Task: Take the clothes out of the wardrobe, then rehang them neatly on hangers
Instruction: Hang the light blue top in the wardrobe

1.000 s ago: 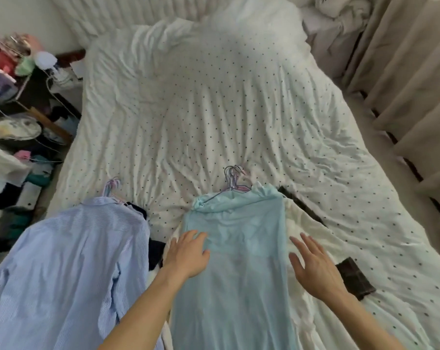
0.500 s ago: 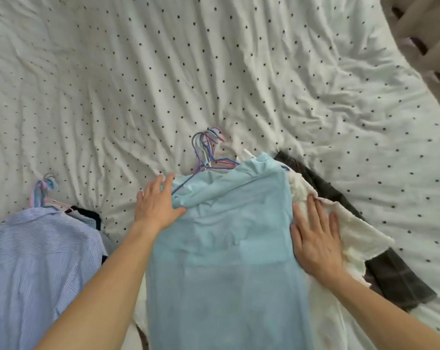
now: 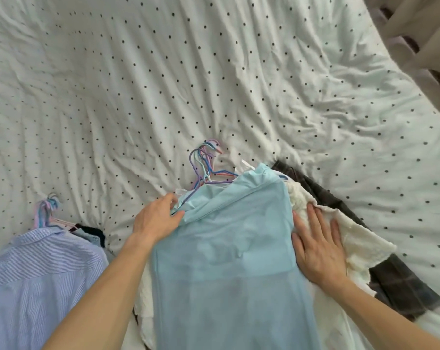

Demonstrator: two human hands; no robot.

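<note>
Lying flat on a white bedsheet [image 3: 138, 72] with small dark dots, a light blue garment [image 3: 226, 261] tops a pile of clothes near the lower middle of the head view. The left hand [image 3: 158, 218] grips the garment's upper left corner, with the thumb over the fabric and the fingers beyond the edge, closed on the cloth and a thin hanger wire. The right hand [image 3: 320, 248] rests palm down with its fingers straight and spread. It presses on a cream knitted garment [image 3: 352, 238] just beside the blue garment's right edge. A dark checked garment [image 3: 403, 286] lies beneath the cream one and reaches toward the lower right. A bundle of coloured hangers [image 3: 203, 162] projects from the top of the pile onto the sheet. At lower left a blue striped shirt [image 3: 37, 274] covers a second pile, with more hangers [image 3: 47, 210] at its collar and a dark garment [image 3: 92, 229] showing under it. A beige curtain [image 3: 428, 46] fills the upper right corner.
</note>
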